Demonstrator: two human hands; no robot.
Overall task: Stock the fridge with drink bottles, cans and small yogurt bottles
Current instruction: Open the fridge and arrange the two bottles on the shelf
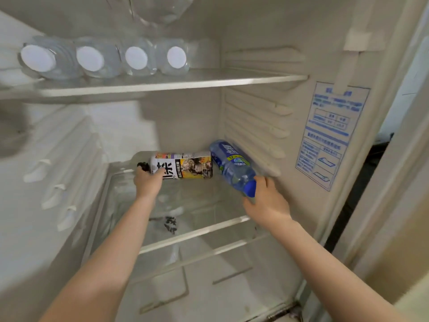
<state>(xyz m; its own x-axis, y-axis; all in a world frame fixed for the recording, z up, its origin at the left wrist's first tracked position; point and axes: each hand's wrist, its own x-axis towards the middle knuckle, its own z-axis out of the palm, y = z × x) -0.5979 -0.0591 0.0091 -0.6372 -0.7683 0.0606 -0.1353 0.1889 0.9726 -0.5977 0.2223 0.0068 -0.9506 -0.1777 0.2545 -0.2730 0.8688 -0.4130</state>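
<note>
Inside the open fridge, a tea bottle [185,168] with a white, black and yellow label lies on its side at the back of the lower glass shelf [197,232]. My left hand [148,182] grips its black-capped neck end. A blue drink bottle [229,166] with a blue cap leans along the right wall, cap toward me. My right hand [267,201] holds it at the cap end. Several clear water bottles [137,58] with white caps lie side by side on the upper shelf [162,82].
The ribbed right fridge wall [255,126] carries a blue printed sticker [329,135]. Shelf rails line the left wall [58,182]. Below the glass shelf is a clear drawer area [209,275]. Another clear bottle [160,8] shows at the top.
</note>
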